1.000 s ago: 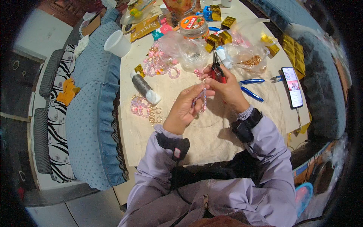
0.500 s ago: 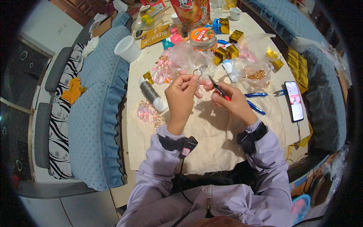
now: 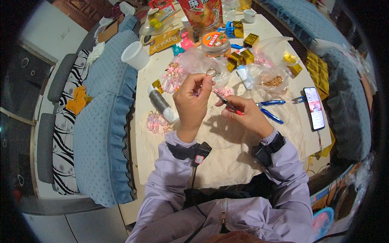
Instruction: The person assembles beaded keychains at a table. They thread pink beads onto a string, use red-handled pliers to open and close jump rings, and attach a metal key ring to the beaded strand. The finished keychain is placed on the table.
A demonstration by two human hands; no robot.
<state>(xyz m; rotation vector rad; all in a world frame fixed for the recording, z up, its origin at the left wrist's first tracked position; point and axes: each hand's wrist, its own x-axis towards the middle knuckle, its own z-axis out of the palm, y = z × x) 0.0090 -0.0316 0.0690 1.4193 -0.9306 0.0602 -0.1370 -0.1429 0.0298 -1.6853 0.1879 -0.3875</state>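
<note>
Since the earlier frame the left hand (image 3: 193, 100) has risen slightly, fingertips pinching a small metal ring (image 3: 211, 72) upright above the table (image 3: 227, 158) middle. The right hand (image 3: 247, 116) grips red-handled pliers (image 3: 227, 105), long axis slanting up-left toward the ring.

Bare cloth of the table (image 3: 227, 158) lies open below both wrists; bead bags (image 3: 194, 67), jar (image 3: 215, 42) and gold boxes (image 3: 251, 39) crowd the far side; thread spool (image 3: 161, 104) blocks the left; blue pliers (image 3: 270, 109) and phone (image 3: 314, 107) block the right.
</note>
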